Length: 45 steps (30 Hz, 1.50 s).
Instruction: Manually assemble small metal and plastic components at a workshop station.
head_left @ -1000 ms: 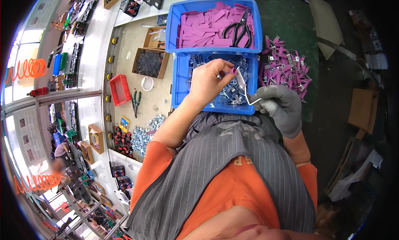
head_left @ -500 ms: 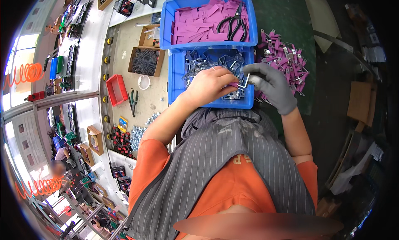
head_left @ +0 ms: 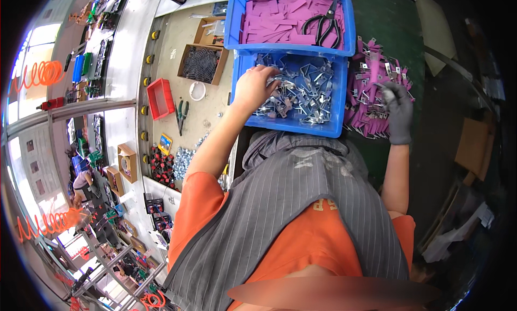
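Note:
My bare left hand [head_left: 256,87] is at the left side of a blue bin [head_left: 342,103] of bent metal brackets [head_left: 314,90]. Its fingers are curled but apart, with the fingertips among the brackets and nothing plainly held. To the right, my grey-gloved right hand [head_left: 398,111] hangs over a pile of brackets with purple sleeves [head_left: 369,117]. A purple-sleeved bracket [head_left: 374,74], slightly blurred, shows at its closed fingertips, above the pile.
A second blue bin [head_left: 235,20] beyond holds flat purple sleeves [head_left: 280,20] and black-handled pliers [head_left: 326,28]. Leftward on the bench are a cardboard box of dark coils [head_left: 202,64], a red tray [head_left: 160,99], green-handled pliers [head_left: 182,117] and small metal parts [head_left: 186,163].
My hands, earlier together over the bracket bin with a bracket and purple sleeve, have parted. The right moved rightward over the pile; the left went leftward into the brackets. The view shifted slightly.

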Tool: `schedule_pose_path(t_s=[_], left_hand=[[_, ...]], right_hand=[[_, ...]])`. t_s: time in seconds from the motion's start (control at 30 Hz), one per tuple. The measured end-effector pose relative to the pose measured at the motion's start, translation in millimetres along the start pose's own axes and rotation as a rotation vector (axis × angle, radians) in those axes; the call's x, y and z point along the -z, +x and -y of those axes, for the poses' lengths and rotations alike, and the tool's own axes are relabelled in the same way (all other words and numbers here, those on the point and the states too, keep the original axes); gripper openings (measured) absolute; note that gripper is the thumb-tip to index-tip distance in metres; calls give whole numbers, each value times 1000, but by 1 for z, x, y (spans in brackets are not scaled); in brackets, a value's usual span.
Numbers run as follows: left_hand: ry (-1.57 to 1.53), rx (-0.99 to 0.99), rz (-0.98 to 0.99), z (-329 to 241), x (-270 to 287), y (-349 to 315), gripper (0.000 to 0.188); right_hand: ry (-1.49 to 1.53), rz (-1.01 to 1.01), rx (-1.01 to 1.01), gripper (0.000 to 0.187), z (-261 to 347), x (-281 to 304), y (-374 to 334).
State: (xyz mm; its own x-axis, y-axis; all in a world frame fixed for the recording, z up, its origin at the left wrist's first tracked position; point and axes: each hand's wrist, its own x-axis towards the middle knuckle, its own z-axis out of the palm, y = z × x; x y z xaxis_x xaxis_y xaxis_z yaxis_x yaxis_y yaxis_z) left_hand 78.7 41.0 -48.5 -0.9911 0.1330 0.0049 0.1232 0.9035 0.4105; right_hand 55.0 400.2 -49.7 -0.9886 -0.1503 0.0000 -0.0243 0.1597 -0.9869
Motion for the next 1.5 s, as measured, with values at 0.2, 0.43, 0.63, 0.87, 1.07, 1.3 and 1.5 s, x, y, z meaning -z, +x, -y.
schedule_pose_path(t_s=[0.2, 0.43, 0.63, 0.87, 1.07, 1.3, 1.5], left_hand=[[270, -173, 251, 12, -57, 8, 15], [481, -250, 127, 16, -117, 60, 11], [552, -250, 231, 27, -125, 69, 14], [184, -166, -25, 6, -48, 40, 15], [-949, 397, 4, 3, -24, 8, 16], [-1377, 370, 114, -10, -10, -9, 10], [-1080, 372, 258, 8, -29, -8, 27]], right_hand=[[39, -304, -57, 30, -48, 8, 21], [64, 62, -123, 27, -28, -44, 1], [77, 206, -138, 26, -14, -67, -8], [122, 159, -181, 27, -8, -66, -11], [190, 379, -41, 49, -10, -97, 8], [544, 372, -169, 48, 4, -108, 23], [435, 633, -334, 19, -1, -95, 14]])
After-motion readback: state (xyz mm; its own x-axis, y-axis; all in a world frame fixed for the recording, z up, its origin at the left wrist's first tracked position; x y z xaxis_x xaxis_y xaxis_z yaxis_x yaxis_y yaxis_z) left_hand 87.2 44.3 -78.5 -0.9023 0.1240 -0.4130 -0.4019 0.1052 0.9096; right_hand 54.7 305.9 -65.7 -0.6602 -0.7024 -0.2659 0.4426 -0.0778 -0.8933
